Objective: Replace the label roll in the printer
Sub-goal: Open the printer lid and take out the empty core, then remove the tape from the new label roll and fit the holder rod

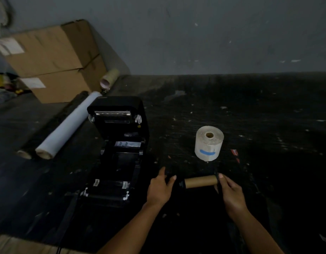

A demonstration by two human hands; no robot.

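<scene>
Left hand (159, 187) and right hand (230, 189) grip opposite ends of empty cardboard core (199, 181); full label roll (209, 143) stands beyond, printer (118, 151) open at left.

Spindle (177, 183) ends (black on black) indistinct

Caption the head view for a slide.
Both hands hold an empty cardboard core beside the open printer; a fresh label roll waits.

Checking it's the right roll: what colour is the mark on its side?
Blue, on the label roll, head view.
</scene>
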